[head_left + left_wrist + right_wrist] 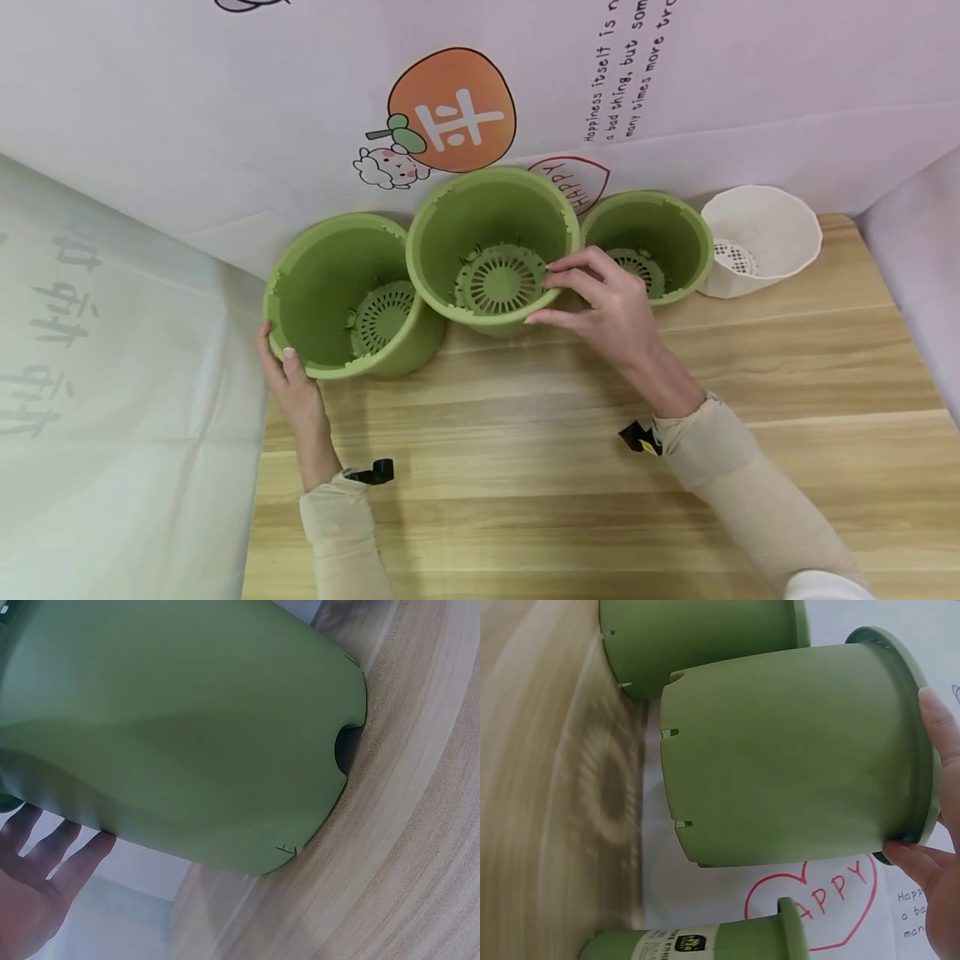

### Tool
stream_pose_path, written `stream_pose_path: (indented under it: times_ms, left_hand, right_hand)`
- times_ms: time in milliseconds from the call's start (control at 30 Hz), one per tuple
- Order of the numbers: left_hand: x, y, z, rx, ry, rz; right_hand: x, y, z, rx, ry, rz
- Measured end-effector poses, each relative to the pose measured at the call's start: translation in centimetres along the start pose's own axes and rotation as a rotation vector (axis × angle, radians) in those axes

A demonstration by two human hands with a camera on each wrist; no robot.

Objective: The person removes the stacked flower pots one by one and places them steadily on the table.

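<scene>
In the head view, my left hand (298,398) grips the left rim of a large green flowerpot (318,271), thumb over the edge and fingers outside. The left wrist view shows this pot (195,750) standing on the wooden table, a notch at its base. My right hand (617,310) pinches the right rim of a second green flowerpot (442,229), fingertips inside and thumb outside. In the right wrist view that pot (795,757) hangs above the table, its slotted base throwing a patterned shadow. Slots ring the floors of both pots.
Right of the held pots stand a smaller green flowerpot (681,237) and a white faceted pot (783,229). A label (686,943) wraps the smaller green one. Behind them rises a white printed cloth (300,100). Pale fabric (135,375) bounds the wooden table (510,483) at left.
</scene>
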State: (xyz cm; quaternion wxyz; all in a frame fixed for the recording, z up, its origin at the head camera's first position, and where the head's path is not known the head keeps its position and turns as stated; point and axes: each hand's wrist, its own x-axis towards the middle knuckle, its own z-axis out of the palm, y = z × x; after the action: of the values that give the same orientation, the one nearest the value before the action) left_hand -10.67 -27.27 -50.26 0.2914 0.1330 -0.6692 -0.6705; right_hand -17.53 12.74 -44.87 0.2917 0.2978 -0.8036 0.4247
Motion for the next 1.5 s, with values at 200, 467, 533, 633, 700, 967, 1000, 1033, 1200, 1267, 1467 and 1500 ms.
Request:
stream_pose_path:
  times_ms: [200, 467, 533, 633, 700, 967, 1000, 1033, 1200, 1267, 1467, 1500]
  left_hand:
    - [0.0, -0.1, -0.2, -0.020, 0.003, 0.004]
    - [0.1, -0.2, -0.1, 0.001, 0.001, 0.005]
    - [0.1, -0.2, -0.1, 0.006, 0.001, 0.002]
    - [0.1, -0.2, -0.2, 0.012, 0.000, 0.000]
    - [0.1, -0.1, -0.2, 0.020, 0.000, -0.004]
    - [0.0, 0.0, -0.2, 0.031, 0.004, -0.018]
    - [0.0, 0.0, -0.2, 0.031, 0.004, -0.019]
    - [0.1, 0.1, -0.2, 0.029, 0.002, -0.019]
    - [0.1, 0.0, -0.1, 0.029, -0.004, -0.019]
    - [0.1, 0.0, -0.1, 0.041, -0.006, -0.024]
    - [-0.1, 0.0, -0.1, 0.044, -0.009, -0.012]
    - [-0.1, 0.0, -0.1, 0.039, -0.010, -0.009]
  right_hand:
    - [-0.8, 0.5, 0.2, 0.005, -0.015, 0.013]
    - [-1.8, 1.4, 0.4, -0.035, -0.043, -0.011]
    - [-1.9, 1.5, 0.5, -0.034, -0.039, -0.010]
    - [-2.1, 1.7, 0.6, -0.041, -0.048, -0.017]
    - [-2.2, 1.9, 0.6, -0.038, -0.056, -0.010]
    - [-2.7, 2.4, 0.8, -0.045, -0.063, -0.014]
    - [-2.8, 2.4, 0.9, -0.046, -0.063, -0.014]
    - [-2.9, 2.4, 0.9, -0.048, -0.060, -0.016]
    - [-3.1, 2.7, 1.1, -0.046, -0.062, -0.006]
    - [-3.2, 2.9, 1.1, -0.049, -0.069, -0.002]
    - [-3.5, 3.1, 1.4, -0.068, -0.077, -0.006]
    - [-3.6, 3.1, 1.5, -0.068, -0.073, -0.009]
